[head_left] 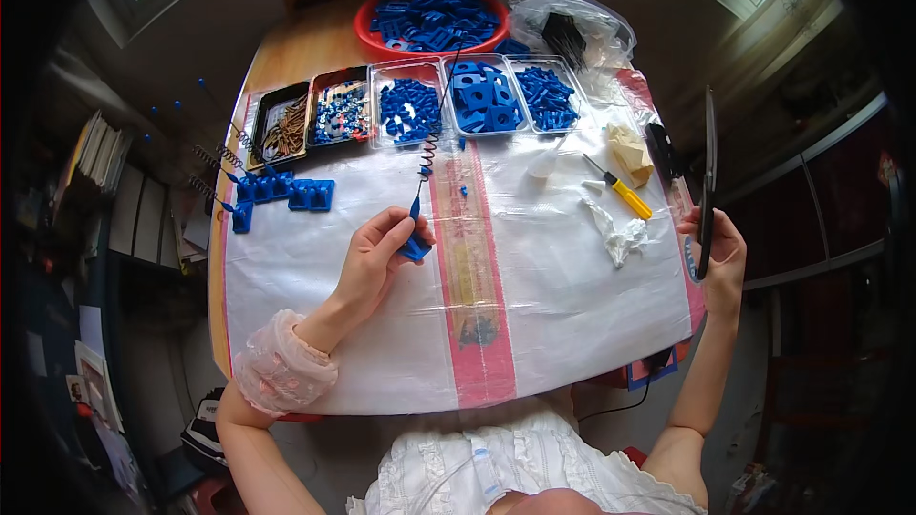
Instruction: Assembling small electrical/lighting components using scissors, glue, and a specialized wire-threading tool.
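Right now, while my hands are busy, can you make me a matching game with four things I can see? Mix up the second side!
Things:
1. Tub
2. Screwdriver
3. Screws
4. Left hand

Clues:
A. In the leftmost tray
B. Holding a blue piece
C. Round and red
D. Has a yellow handle

Right pairs: 1-C, 2-D, 3-A, 4-B.
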Tool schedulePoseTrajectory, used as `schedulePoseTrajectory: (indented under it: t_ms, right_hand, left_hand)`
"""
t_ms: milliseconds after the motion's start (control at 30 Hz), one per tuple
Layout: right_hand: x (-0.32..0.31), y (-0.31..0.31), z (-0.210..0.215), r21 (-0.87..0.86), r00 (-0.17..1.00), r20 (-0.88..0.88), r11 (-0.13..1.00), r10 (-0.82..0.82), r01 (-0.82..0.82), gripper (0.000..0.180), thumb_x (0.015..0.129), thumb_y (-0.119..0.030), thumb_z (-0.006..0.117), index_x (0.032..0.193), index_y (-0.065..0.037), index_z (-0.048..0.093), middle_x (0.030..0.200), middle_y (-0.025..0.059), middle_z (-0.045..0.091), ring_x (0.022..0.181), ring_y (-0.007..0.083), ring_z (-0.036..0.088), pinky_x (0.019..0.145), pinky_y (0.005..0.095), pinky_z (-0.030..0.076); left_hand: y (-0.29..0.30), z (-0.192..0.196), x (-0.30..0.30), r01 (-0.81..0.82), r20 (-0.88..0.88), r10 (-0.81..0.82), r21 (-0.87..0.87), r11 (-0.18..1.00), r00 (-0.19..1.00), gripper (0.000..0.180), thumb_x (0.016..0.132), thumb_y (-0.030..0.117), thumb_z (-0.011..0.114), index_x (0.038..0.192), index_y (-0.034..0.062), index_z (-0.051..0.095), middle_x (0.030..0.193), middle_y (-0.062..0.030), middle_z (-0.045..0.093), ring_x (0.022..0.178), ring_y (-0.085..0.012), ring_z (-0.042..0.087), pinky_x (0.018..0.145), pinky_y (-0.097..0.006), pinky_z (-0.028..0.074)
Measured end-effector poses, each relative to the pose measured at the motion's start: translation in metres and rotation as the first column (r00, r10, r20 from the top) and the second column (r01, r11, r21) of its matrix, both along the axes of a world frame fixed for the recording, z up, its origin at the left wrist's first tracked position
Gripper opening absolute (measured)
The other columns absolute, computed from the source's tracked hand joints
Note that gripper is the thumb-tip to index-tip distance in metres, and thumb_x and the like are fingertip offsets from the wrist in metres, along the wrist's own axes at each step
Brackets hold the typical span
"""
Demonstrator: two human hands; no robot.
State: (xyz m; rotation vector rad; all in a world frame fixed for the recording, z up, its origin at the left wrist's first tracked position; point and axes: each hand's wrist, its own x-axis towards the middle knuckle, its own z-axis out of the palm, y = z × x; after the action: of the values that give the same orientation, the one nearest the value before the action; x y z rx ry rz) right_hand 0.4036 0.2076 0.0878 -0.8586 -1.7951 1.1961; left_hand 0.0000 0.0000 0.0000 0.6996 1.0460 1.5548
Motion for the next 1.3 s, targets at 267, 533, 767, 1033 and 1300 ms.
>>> schedulePoseTrajectory:
  t_ms: [267,533,767,1033,1300]
  right_hand:
    - [-0.109,0.002,-0.006,-0.103,0.963,0.025,0.959,0.267,-0.263,0.043,0.076,-0.007,0.080,0.109,-0.005,0.054,0.089,-0.0006,0.056,0.084,0.0073,0.055,0.079,0.0221,0.043]
    - [-0.136,-0.029,-0.034,0.368,0.920,0.387,0.907,0.052,-0.206,0.040,0.068,-0.008,0.085,0.095,-0.005,0.055,0.072,0.0002,0.051,0.063,0.0080,0.046,0.057,0.0246,0.037]
    - [-0.141,-0.040,-0.054,0.302,0.842,0.530,0.906,0.101,-0.299,0.042,0.062,-0.005,0.075,0.098,-0.002,0.053,0.079,0.0113,0.057,0.069,0.0259,0.060,0.063,0.0355,0.048]
    - [-0.146,-0.047,-0.068,0.306,0.828,0.544,0.888,0.133,-0.343,0.044,0.061,-0.006,0.076,0.098,-0.002,0.053,0.082,0.0123,0.058,0.071,0.0286,0.061,0.065,0.0376,0.050]
    - [-0.147,-0.047,-0.073,0.312,0.831,0.546,0.894,0.108,-0.321,0.047,0.058,-0.005,0.076,0.100,-0.002,0.053,0.086,0.0123,0.059,0.073,0.0288,0.062,0.065,0.0376,0.050]
  left_hand:
    - [0.002,0.029,0.016,-0.156,-0.031,0.157,0.023,0.988,0.987,0.018,0.106,0.019,0.054,0.113,0.0044,0.062,0.103,-0.0063,0.068,0.098,-0.0130,0.067,0.081,-0.026,0.056]
    - [0.004,0.020,0.029,-0.292,-0.026,0.292,0.006,0.956,0.956,0.021,0.106,0.018,0.054,0.115,0.0011,0.063,0.101,-0.0074,0.069,0.096,-0.0125,0.068,0.081,-0.024,0.057]
    - [-0.002,0.005,0.031,-0.261,-0.044,0.261,0.021,0.965,0.964,0.017,0.108,0.019,0.049,0.113,0.0044,0.055,0.099,-0.0074,0.068,0.088,-0.0108,0.064,0.078,-0.026,0.052]
    - [-0.003,-0.006,0.029,-0.170,-0.084,0.171,0.025,0.985,0.982,0.020,0.109,0.018,0.044,0.119,0.0018,0.050,0.102,-0.0065,0.063,0.094,-0.0101,0.060,0.086,-0.027,0.050]
    - [-0.002,0.000,0.031,-0.139,-0.027,0.139,0.019,0.990,0.990,0.023,0.109,0.018,0.043,0.122,-0.0008,0.049,0.104,-0.0051,0.059,0.101,-0.0105,0.056,0.095,-0.027,0.047]
